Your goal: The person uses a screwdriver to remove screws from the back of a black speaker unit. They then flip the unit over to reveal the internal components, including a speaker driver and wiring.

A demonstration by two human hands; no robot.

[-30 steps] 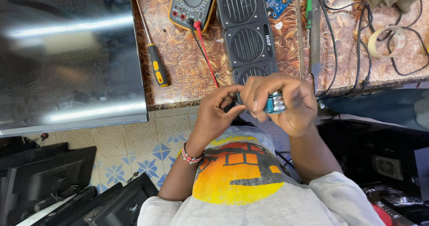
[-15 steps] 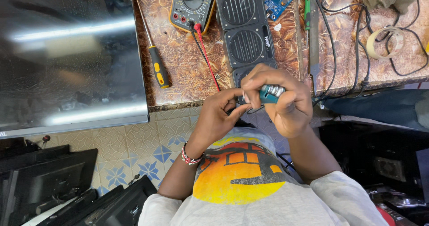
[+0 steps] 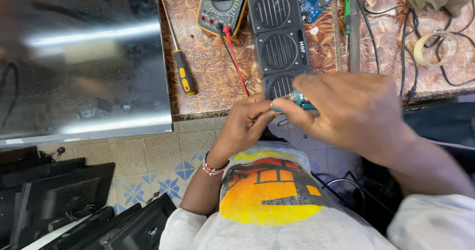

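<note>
Near the centre of the frame, the right hand [image 3: 354,111] and the left hand [image 3: 250,121] both pinch a small teal-and-silver part [image 3: 296,100], just below the black speaker [image 3: 279,42]. To work well, I think both grips should be steady and close to the body.

Multimeter [image 3: 223,3] left of speaker [image 3: 279,42], screwdriver [image 3: 179,57] further left, both hands just before the speaker's near end.

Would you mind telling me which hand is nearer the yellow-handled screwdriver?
Left. The left hand sits just right of the yellow-handled screwdriver; the right hand is farther right.
</note>
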